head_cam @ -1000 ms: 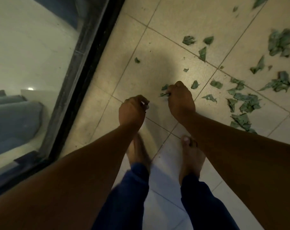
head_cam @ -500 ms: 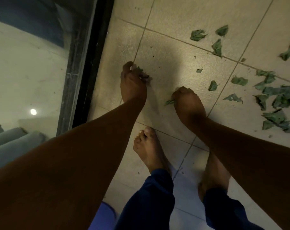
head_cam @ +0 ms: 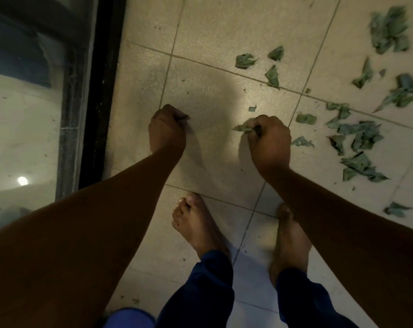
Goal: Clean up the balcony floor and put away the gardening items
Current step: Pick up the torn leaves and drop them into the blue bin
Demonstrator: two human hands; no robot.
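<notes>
A: Where are the hands?

B: Both reach down toward the tiled floor (head_cam: 224,39). The left hand (head_cam: 166,131) is curled into a fist, and a small dark scrap (head_cam: 183,117) pokes out past the knuckles. The grip looks closed on it, though it is too small and dim to say what it is.

A: And the other one?

B: The right hand (head_cam: 270,140) is also fisted, its grip tight on a bunch of green leaf pieces (head_cam: 243,128) that stick out to the left of the fingers.

A: What about the rest of the leaves?

B: Scattered over the tiles to the right. A dense patch (head_cam: 357,138) lies just beside the right hand. Three loose pieces (head_cam: 244,60) sit farther up near a grout line, and one tiny bit (head_cam: 252,109) lies between the two hands, a little above them. A blurred clump (head_cam: 390,29) shows at the top right corner.

A: Anything on the left side?

B: A black frame (head_cam: 101,91) runs along the edge of the floor, with glass (head_cam: 23,126) beyond it that reflects a small round light.

A: The person's stance?

B: Two bare feet, the left foot (head_cam: 196,226) and the right foot (head_cam: 289,237), stand on the tiles below the hands, in dark blue trouser legs (head_cam: 200,292). A blue shape (head_cam: 129,318) shows at the bottom edge, too cut off to identify.
</notes>
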